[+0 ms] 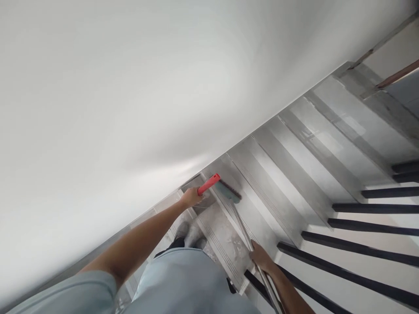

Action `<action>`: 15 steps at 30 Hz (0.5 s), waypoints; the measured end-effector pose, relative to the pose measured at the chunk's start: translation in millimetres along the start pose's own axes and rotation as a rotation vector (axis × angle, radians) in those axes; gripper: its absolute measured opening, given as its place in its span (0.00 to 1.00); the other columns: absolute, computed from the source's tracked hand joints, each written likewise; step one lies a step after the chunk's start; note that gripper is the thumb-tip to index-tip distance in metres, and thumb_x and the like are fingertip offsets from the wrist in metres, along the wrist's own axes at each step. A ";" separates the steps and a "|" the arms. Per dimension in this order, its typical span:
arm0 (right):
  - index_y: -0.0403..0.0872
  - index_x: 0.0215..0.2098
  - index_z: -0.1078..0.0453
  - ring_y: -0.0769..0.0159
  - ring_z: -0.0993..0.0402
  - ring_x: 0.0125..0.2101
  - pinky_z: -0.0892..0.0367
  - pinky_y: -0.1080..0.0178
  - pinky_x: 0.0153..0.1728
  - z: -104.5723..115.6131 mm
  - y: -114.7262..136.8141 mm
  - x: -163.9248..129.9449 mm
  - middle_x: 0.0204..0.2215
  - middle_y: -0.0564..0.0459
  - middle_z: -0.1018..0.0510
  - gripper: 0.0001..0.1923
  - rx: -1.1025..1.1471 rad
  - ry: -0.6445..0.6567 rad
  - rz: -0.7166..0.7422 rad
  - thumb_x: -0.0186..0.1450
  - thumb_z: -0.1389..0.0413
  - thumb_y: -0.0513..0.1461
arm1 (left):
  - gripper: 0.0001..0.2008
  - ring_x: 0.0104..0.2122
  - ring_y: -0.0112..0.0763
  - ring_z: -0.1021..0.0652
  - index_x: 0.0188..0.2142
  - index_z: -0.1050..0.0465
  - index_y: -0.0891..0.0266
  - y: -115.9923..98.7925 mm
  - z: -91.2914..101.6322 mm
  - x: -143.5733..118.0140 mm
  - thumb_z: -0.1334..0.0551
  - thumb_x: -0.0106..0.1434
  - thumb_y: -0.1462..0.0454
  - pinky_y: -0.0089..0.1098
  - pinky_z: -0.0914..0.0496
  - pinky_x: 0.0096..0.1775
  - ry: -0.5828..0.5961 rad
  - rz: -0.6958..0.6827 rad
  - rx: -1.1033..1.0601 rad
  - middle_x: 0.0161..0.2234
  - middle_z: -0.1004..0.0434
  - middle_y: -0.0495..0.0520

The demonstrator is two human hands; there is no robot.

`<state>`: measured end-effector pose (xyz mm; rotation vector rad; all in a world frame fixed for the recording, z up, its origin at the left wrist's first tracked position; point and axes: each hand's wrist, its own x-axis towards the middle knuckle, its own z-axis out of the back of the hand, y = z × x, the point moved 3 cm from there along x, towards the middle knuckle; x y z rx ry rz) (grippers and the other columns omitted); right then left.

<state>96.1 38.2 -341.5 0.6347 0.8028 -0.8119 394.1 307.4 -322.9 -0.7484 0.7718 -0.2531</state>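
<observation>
My left hand (191,197) is closed round a red handle (209,184), whose free tip points up and to the right. What the handle belongs to is hidden or cannot be made out. Lower right, my right hand (261,256) grips the pale metal pole of a broom (242,226). The broom's grey-green head (227,192) with dark bristles rests at a stair step, close to the red handle's tip. From this angle I cannot tell whether the two touch.
Grey, dusty stairs (271,174) run down to the upper right. A white wall (131,96) borders them on the left. Dark baluster bars (366,208) line the right side. My shoes (188,231) stand on a step below my body.
</observation>
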 end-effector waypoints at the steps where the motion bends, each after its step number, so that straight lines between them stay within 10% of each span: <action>1: 0.39 0.53 0.35 0.64 0.24 0.31 0.34 0.67 0.29 7.3 4.5 8.9 0.33 0.46 0.21 0.25 -0.014 -0.041 -0.014 0.56 0.52 0.32 | 0.04 0.28 0.29 0.21 0.34 0.29 0.60 0.2 0.0 0.0 0.39 0.57 0.65 0.25 0.33 0.30 -0.004 0.000 0.001 0.25 0.22 0.48; 8: 0.32 0.50 0.34 0.60 0.23 0.37 0.34 0.68 0.28 -25.1 78.1 43.6 0.42 0.34 0.23 0.27 -0.107 0.021 -0.051 0.50 0.46 0.27 | 0.03 0.26 0.29 0.22 0.32 0.30 0.60 2.1 -1.4 1.2 0.39 0.56 0.65 0.25 0.34 0.28 -0.024 0.006 0.003 0.23 0.24 0.47; 15: 0.31 0.66 0.53 0.70 0.33 0.19 0.40 0.68 0.19 -14.3 41.6 0.0 0.26 0.51 0.26 0.39 0.111 0.138 0.067 0.55 0.55 0.27 | 0.03 0.27 0.30 0.22 0.31 0.31 0.60 1.7 2.3 -1.6 0.39 0.56 0.65 0.26 0.35 0.29 -0.031 -0.007 0.024 0.24 0.22 0.49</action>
